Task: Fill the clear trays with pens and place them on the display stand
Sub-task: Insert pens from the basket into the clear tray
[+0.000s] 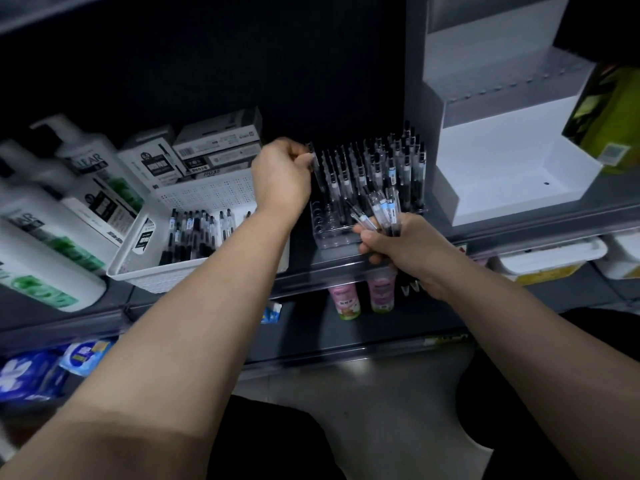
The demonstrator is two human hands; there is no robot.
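A clear tray (329, 233) stands on the dark shelf, with several black pens (377, 164) upright in its holes. My left hand (280, 174) is at the tray's upper left and pinches a single pen (315, 164) by its top end. My right hand (391, 244) is at the tray's front edge and grips a bundle of several pens (379, 209) fanned upward. The white stepped display stand (502, 161) sits to the right of the tray, with nothing on its steps.
A white perforated basket (214, 199) left of the tray holds loose pens (194, 237) and pen boxes (218, 143). Large white pump bottles (69, 209) lie at the far left. A green box (606, 123) leans at the right. Small pink cups (363, 296) stand on the shelf below.
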